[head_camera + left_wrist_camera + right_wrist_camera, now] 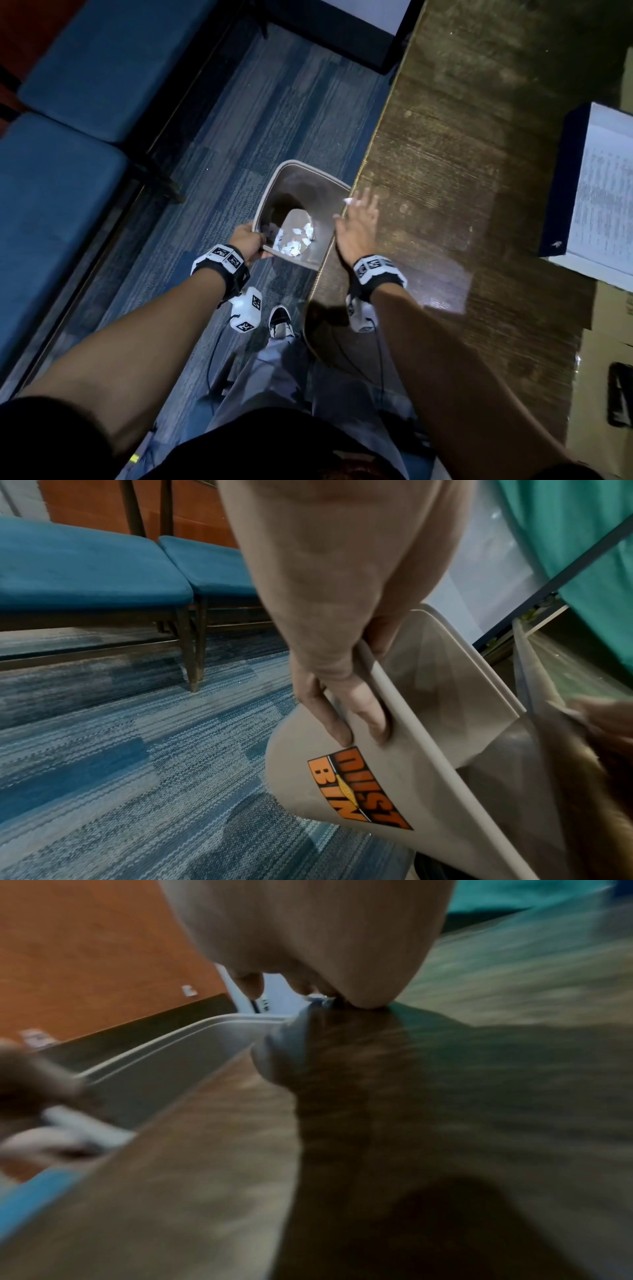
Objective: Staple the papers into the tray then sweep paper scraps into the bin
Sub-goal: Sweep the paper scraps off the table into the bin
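In the head view a grey dust bin [308,195] is tilted against the left edge of the wooden table [462,154]. My left hand [246,241] grips its near rim, and white paper scraps [294,238] lie inside. In the left wrist view my left hand [342,696] curls over the rim of the bin [342,791], which bears an orange sticker. My right hand [358,222] lies flat with spread fingers on the table edge beside the bin, a white scrap [349,201] at its fingertips. The right wrist view is blurred: my right hand [308,947] is over the table, with the bin rim [171,1064] to the left.
A dark blue tray [561,178] holding printed papers [603,192] sits at the table's right side. A black object [620,394] lies on cardboard at the lower right. Blue chairs [85,68] stand left on the blue carpet [257,120]. My shoe [281,322] is below the bin.
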A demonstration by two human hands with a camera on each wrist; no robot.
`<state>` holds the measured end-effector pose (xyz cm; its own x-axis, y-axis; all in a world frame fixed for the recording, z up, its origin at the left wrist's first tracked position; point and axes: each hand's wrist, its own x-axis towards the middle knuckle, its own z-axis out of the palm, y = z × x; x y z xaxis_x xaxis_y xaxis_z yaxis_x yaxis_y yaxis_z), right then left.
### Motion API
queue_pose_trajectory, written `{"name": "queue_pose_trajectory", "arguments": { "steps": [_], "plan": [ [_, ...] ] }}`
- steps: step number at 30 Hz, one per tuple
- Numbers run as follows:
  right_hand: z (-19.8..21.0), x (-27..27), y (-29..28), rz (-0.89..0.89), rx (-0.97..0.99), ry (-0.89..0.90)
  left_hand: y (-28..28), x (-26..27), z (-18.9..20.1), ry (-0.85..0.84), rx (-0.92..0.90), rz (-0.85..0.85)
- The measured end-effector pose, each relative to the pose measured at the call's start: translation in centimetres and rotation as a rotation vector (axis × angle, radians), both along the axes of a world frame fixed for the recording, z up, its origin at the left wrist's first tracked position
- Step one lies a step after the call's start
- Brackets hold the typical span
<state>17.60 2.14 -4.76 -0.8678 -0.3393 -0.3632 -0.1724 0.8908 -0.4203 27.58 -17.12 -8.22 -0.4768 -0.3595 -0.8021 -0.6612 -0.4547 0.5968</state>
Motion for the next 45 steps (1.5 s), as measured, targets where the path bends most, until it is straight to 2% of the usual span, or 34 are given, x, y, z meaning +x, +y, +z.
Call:
{"name": "queue_pose_trajectory", "arguments": {
  "steps": [3, 4, 6, 8, 10, 14, 17, 19, 21, 23, 25, 26, 28, 31, 35, 37, 40, 42, 43, 44, 45],
  "plan": [
    [0.6, 3.2, -4.0, 0.184, -0.165, -0.178, -0.6, -0.1, -0.3, -0.005, -0.025, -0.041],
    [0.5, 4.2, -5.1, 0.283, -0.178, -0.233, -0.7, 0.0, -0.4, 0.0, -0.041, -0.066],
    [0.2, 5.4, -6.6, 0.411, -0.104, -0.233, -1.0, 0.4, -0.2, -0.002, -0.079, -0.095],
    [0.5, 5.8, -7.5, 0.38, -0.04, -0.157, -1.1, 0.6, 0.0, 0.004, -0.089, -0.086],
    [0.9, 5.5, -7.9, 0.329, -0.056, -0.125, -0.9, 0.6, 0.5, 0.014, -0.051, -0.065],
    [1.7, 3.3, -6.1, 0.025, -0.299, -0.191, -0.6, 1.2, 1.0, 0.01, -0.002, 0.002],
    [2.3, 2.0, -0.1, -0.09, -0.423, -0.03, -0.4, 2.1, 1.3, -0.004, -0.016, 0.007],
    [2.2, 1.4, 5.3, -0.221, -0.273, 0.144, -0.4, 2.8, 1.3, -0.007, -0.016, 0.008],
    [1.9, 0.5, 11.0, -0.388, 0.009, 0.229, -0.3, 3.4, 1.2, -0.02, -0.007, 0.012],
    [1.2, -0.4, 15.4, -0.535, 0.231, 0.176, -0.3, 3.9, 0.7, -0.033, 0.003, 0.008],
    [0.2, -0.8, 16.8, -0.601, 0.325, 0.061, -0.2, 4.4, 0.3, -0.037, 0.007, -0.003],
    [-0.4, -0.5, 16.2, -0.587, 0.34, 0.028, -0.2, 4.7, 0.3, -0.04, 0.007, -0.009],
    [-0.9, 1.1, 12.8, -0.443, 0.304, 0.061, 0.1, 4.9, 0.5, -0.04, 0.013, -0.018],
    [-0.6, 5.9, 4.7, -0.026, 0.256, 0.137, 0.6, 5.0, 0.7, -0.029, 0.035, -0.039],
    [0.0, 10.5, -3.2, 0.381, 0.145, -0.038, 1.0, 4.8, 0.9, -0.021, 0.024, -0.065],
    [0.0, 11.0, -4.2, 0.462, 0.132, -0.072, 1.3, 4.5, 1.3, -0.019, 0.019, -0.073],
    [1.4, 9.9, -4.0, 0.241, -0.02, -0.244, 1.4, 4.3, 1.2, -0.02, 0.019, -0.071],
    [2.2, 9.1, -2.4, -0.019, -0.299, -0.479, 1.4, 4.3, 0.8, -0.019, 0.017, -0.069],
    [2.5, 9.0, -0.7, -0.109, -0.452, -0.482, 1.3, 4.4, 0.6, -0.024, 0.014, -0.063],
    [2.4, 9.2, 1.7, -0.134, -0.526, -0.383, 1.3, 4.5, 0.4, -0.028, 0.011, -0.058],
    [2.5, 9.7, 4.7, -0.139, -0.486, -0.252, 1.4, 4.7, 0.3, -0.029, 0.013, -0.057]
  ]
}}
